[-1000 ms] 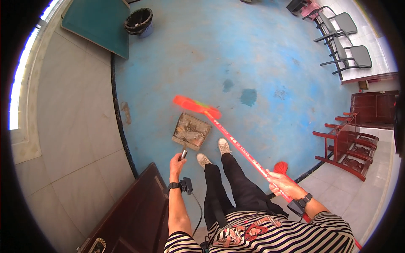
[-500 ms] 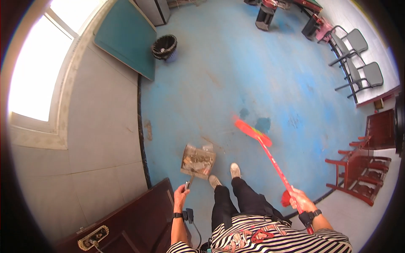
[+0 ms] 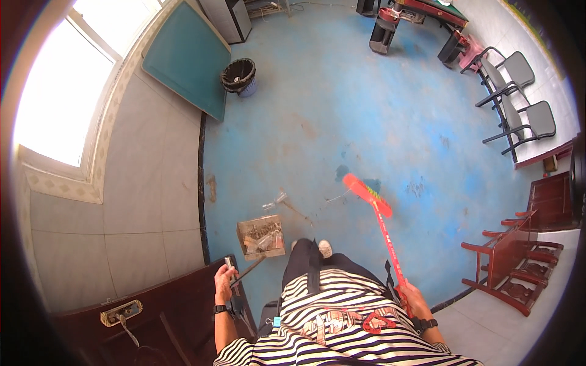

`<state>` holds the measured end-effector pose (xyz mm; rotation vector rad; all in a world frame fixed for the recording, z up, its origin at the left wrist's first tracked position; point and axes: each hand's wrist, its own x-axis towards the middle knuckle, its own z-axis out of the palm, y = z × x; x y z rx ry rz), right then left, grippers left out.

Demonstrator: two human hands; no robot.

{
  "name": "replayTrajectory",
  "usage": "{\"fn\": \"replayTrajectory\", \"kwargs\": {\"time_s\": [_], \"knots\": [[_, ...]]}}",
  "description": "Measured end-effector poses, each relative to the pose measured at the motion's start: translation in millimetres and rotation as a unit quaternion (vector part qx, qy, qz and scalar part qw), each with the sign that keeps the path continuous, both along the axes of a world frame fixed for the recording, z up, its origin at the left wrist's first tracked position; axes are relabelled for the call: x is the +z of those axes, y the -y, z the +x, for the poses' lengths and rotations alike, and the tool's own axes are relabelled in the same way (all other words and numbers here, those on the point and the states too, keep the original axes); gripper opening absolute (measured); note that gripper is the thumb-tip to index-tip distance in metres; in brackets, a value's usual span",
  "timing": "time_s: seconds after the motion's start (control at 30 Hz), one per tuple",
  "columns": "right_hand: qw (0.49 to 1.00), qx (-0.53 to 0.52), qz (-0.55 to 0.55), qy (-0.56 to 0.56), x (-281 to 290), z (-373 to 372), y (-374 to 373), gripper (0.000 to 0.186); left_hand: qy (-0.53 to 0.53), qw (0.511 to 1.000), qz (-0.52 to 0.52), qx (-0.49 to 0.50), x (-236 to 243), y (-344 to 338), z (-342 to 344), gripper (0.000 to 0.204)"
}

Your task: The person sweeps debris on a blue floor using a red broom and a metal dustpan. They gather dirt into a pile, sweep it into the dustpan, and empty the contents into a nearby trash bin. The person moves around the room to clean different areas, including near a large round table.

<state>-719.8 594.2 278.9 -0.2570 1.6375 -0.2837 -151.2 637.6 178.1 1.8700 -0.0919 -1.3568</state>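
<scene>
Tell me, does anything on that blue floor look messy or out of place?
Yes. A scrap of clear litter lies loose on the floor just beyond the full dustpan, and brownish worn patches mark the blue paint nearby.

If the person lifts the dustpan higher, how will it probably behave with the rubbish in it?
The dustpan looks flat and shallow, so its loose rubbish may slide out if tilted. The left hand holds only its thin handle, so it probably hangs front-heavy. It seems rigid, not floppy.

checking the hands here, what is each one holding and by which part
Left hand holds the dustpan by its handle's top end; right hand holds the red broom by its stick's upper end.
</scene>
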Motion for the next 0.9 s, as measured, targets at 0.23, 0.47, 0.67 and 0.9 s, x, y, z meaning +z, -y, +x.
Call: {"fn": "replayTrajectory", "kwargs": {"time_s": [0.23,0.47,0.67,0.9], "knots": [[0.997,-0.065,0.041,0.016,-21.7,4.2,63.6,0.021,0.007,1.000,-0.013,0.010,25.8,58.1,9.6,0.015],[0.999,-0.002,0.042,-0.035,-29.4,36.4,206.3,0.025,-0.002,1.000,-0.028,0.001,34.0,167.3,33.6,0.023],[0.997,0.031,0.064,-0.032,5.8,56.2,378.6,0.022,-0.001,0.999,-0.037,0.026,78.2,286.3,44.7,0.029],[0.997,0.027,0.070,-0.031,83.9,40.0,519.0,0.020,0.037,0.996,-0.080,0.034,220.4,458.3,24.9,0.054]]}}
